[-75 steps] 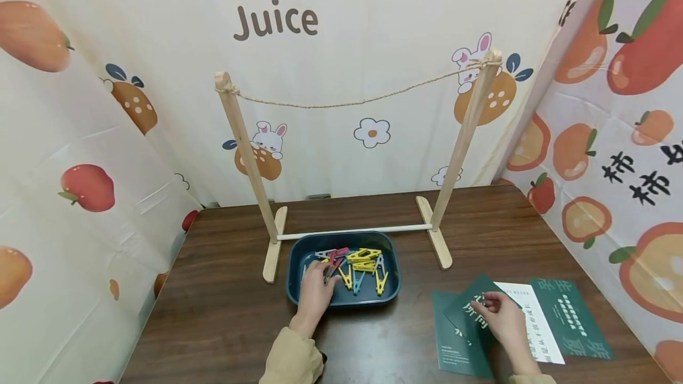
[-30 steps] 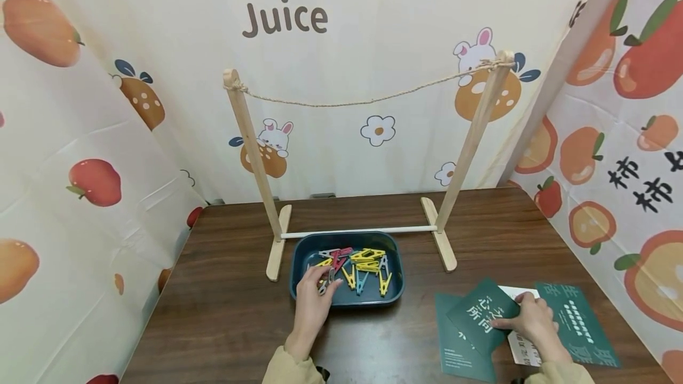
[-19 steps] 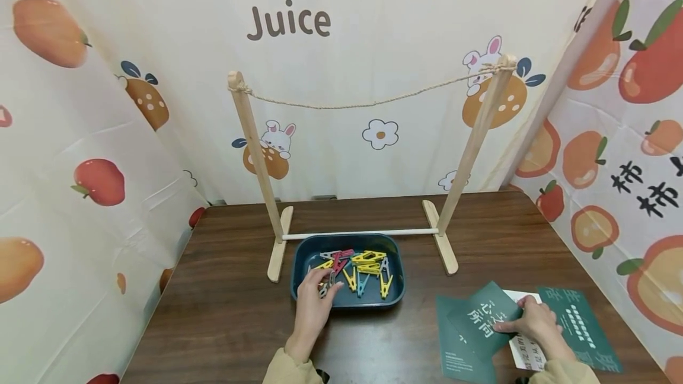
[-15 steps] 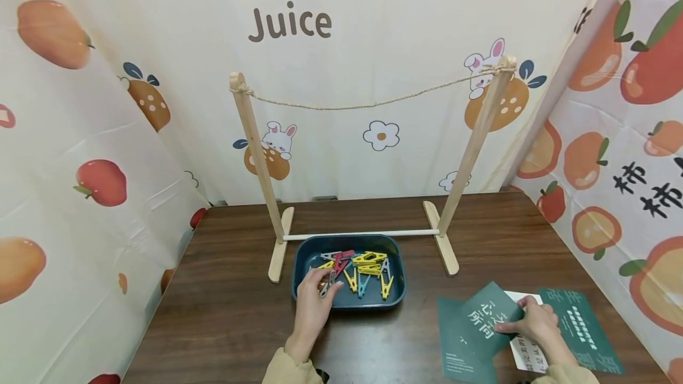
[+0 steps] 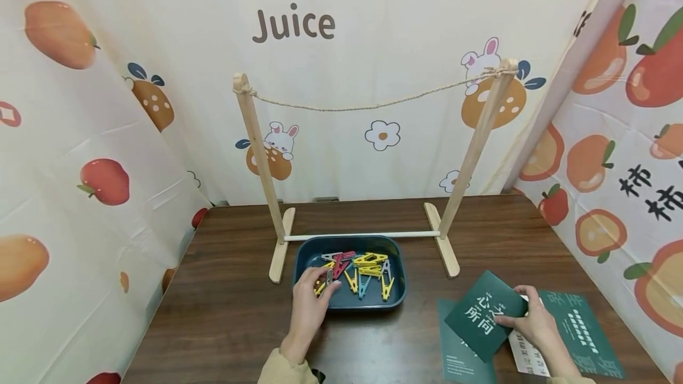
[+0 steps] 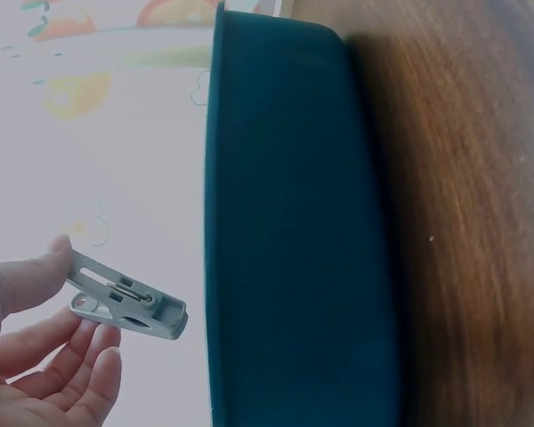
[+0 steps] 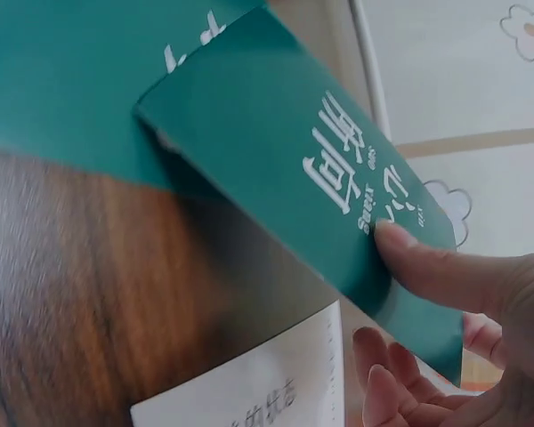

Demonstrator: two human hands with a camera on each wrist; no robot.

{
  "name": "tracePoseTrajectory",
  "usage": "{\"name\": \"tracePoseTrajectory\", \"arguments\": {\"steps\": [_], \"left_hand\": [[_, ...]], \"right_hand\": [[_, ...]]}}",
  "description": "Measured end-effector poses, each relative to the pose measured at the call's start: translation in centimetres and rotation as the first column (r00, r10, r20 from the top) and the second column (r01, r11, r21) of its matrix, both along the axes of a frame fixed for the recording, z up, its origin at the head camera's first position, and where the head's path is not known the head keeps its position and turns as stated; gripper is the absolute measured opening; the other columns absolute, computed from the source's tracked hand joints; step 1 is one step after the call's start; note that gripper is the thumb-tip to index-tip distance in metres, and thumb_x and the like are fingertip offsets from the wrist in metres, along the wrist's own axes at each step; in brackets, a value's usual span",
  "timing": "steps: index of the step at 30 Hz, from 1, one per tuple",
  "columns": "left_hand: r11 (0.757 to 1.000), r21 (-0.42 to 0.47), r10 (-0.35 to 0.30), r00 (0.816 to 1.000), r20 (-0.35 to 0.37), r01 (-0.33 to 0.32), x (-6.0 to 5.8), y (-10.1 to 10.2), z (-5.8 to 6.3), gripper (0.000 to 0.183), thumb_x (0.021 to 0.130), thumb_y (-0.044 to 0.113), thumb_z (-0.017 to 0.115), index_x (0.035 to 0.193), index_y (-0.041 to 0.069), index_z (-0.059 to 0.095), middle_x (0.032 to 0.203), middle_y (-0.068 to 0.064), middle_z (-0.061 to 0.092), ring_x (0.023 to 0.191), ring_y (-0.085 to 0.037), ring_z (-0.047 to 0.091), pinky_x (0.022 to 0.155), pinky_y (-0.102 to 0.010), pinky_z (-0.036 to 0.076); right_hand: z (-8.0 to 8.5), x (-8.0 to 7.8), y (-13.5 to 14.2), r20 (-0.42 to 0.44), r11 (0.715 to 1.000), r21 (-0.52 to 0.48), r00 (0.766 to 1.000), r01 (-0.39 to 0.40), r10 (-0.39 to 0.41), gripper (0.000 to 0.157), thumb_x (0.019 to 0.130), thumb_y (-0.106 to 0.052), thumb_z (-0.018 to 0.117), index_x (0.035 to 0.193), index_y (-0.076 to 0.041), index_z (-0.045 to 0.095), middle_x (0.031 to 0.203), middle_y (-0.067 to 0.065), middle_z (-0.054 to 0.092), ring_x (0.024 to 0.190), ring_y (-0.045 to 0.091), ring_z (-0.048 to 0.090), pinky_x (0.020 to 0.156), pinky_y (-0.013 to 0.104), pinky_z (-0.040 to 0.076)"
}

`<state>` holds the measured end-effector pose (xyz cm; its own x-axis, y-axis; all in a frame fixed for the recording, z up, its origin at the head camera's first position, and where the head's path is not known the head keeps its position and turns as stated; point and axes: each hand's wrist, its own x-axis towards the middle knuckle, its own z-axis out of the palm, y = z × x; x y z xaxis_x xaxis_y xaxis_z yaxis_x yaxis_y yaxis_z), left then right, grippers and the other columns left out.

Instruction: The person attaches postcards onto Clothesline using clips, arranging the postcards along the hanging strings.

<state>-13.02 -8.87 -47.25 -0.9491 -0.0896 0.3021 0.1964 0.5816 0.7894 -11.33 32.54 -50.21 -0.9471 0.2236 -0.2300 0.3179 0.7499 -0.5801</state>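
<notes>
Head view: grey clothespin (image 5: 329,278) pinched in the left hand (image 5: 309,312), green card (image 5: 487,316) gripped in the right hand (image 5: 540,323)

Left hand: extends forward over the near left part of the tray (image 5: 368,306), thumb opposed to the fingers. Grip clamped on the clothespin: thumb on one handle, fingers against the other. The clothespin's biting end points out beyond the fingertips. Pale grey, slotted arms, handle ends spread, wire spring visible in the left wrist view.

Right hand: reaches in from the near side, thumb laid on the card's printed face, fingers behind. Grip clamped on the card near its right edge; most of the card extends leftward beyond the thumb. Card tilted, dark green, large white characters with small lettering beside them. It overlaps the lower green card (image 5: 464,357); contact between the two cannot be judged.

Surroundings: the white sheet (image 5: 525,353) lies partly under the right hand, the far-right green card (image 5: 581,330) just beside it. The tray, dark blue, contains yellow clips (image 5: 370,265), red clips (image 5: 340,265), blue and grey ones. Behind it is the wooden stand (image 5: 474,159), a slack rope (image 5: 368,106) tied between its posts. All on the brown table (image 5: 224,307).
</notes>
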Motion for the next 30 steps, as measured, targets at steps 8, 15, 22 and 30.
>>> {"name": "tracePoseTrajectory", "arguments": {"steps": [8, 15, 22, 30], "left_hand": [[1.000, 0.008, -0.007, 1.000, -0.026, 0.007, 0.2, -0.5, 1.1, 0.032, 0.072, 0.019, 0.072, 0.100, 0.004, 0.064, 0.093, -0.007, 0.058, 0.083, -0.016, 0.055, 0.072, -0.035, 0.049], [0.999, 0.009, -0.033, 0.999, -0.029, 0.034, 0.6, -0.9, 2.0, 0.031, 0.073, 0.014, 0.072, 0.101, 0.004, 0.063, 0.094, -0.008, 0.058, 0.083, -0.017, 0.055, 0.072, -0.036, 0.049], [0.997, -0.047, -0.073, 0.988, -0.137, 0.068, 0.9, -1.5, 3.2, 0.031, 0.073, 0.015, 0.072, 0.100, 0.004, 0.063, 0.093, -0.005, 0.058, 0.079, -0.013, 0.054, 0.067, -0.030, 0.049], [0.990, -0.091, -0.126, 0.971, -0.203, 0.109, 1.1, -2.2, 5.1, 0.029, 0.072, 0.016, 0.072, 0.099, 0.007, 0.064, 0.092, 0.000, 0.058, 0.078, -0.012, 0.053, 0.065, -0.026, 0.047]], "right_hand": [[1.0, 0.2, -1.0, -0.078, 0.999, 0.026, 0.997, -0.026, 0.028, 0.063, 0.075, -0.015, 0.069, 0.119, 0.001, 0.027, 0.124, 0.036, 0.030, 0.100, 0.054, 0.039, 0.076, 0.059, 0.036], [2.3, 0.4, -1.8, -0.187, 0.999, 0.038, 0.982, -0.033, 0.040, 0.053, 0.076, 0.000, 0.064, 0.118, 0.001, 0.031, 0.119, 0.037, 0.037, 0.089, 0.050, 0.051, 0.070, 0.055, 0.042], [4.4, 0.2, -2.1, -0.182, 0.996, 0.007, 0.979, -0.088, 0.087, 0.046, 0.076, -0.009, 0.067, 0.110, 0.010, 0.041, 0.083, 0.022, 0.060, 0.071, 0.029, 0.058, 0.060, 0.043, 0.045], [6.8, -0.6, -3.0, -0.199, 0.984, -0.040, 0.966, -0.176, 0.165, 0.025, 0.080, -0.010, 0.065, 0.092, 0.010, 0.057, 0.075, 0.014, 0.064, 0.066, 0.020, 0.060, 0.060, 0.039, 0.048]]}}
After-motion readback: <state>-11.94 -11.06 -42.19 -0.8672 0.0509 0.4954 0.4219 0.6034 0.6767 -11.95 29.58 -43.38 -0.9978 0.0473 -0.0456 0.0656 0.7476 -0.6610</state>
